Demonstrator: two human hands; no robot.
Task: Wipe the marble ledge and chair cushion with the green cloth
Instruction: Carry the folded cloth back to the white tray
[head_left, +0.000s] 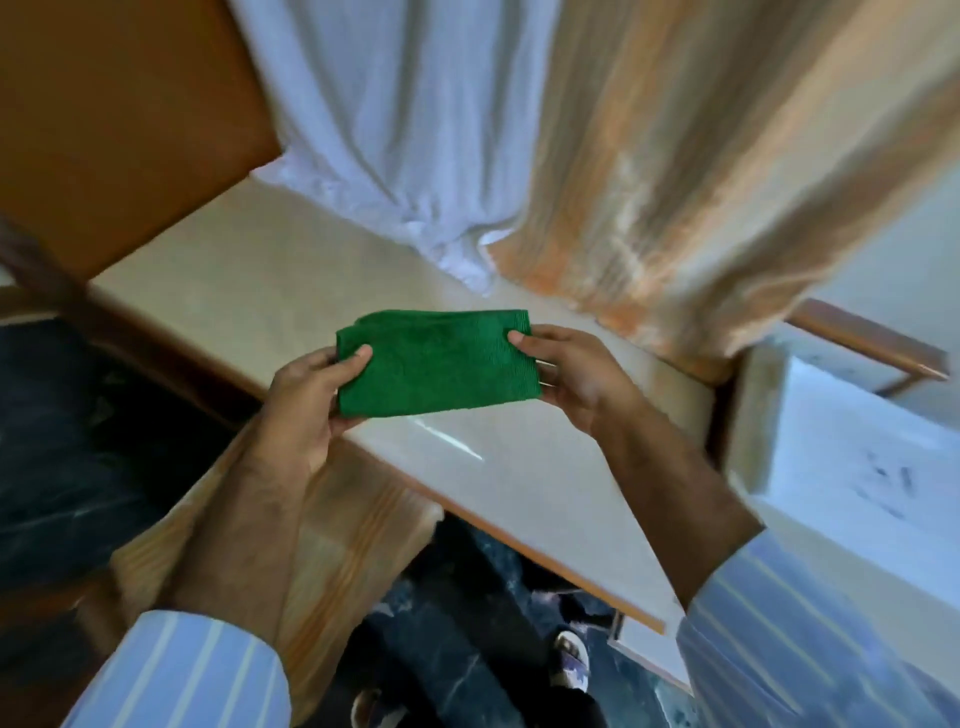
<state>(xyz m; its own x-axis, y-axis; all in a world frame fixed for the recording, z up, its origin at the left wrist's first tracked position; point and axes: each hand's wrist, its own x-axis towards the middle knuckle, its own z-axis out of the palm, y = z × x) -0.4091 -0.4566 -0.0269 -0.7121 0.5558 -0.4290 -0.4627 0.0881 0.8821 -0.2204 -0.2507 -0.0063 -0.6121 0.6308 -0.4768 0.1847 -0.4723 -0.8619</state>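
Observation:
A folded green cloth (436, 364) is held flat above the marble ledge (249, 280), stretched between both hands. My left hand (311, 395) grips its left edge with the thumb on top. My right hand (566, 369) pinches its right edge the same way. The pale, glossy ledge runs diagonally from upper left to lower right below the cloth. A striped orange and beige chair cushion (343, 525) lies below the ledge's front edge, partly hidden by my left forearm.
A white sheer curtain (395, 130) and an orange-beige curtain (675, 171) hang onto the back of the ledge. A brown wooden panel (119, 114) stands at upper left. Dark marble floor (467, 649) and my sandalled feet show below. A white sill (852, 457) lies at right.

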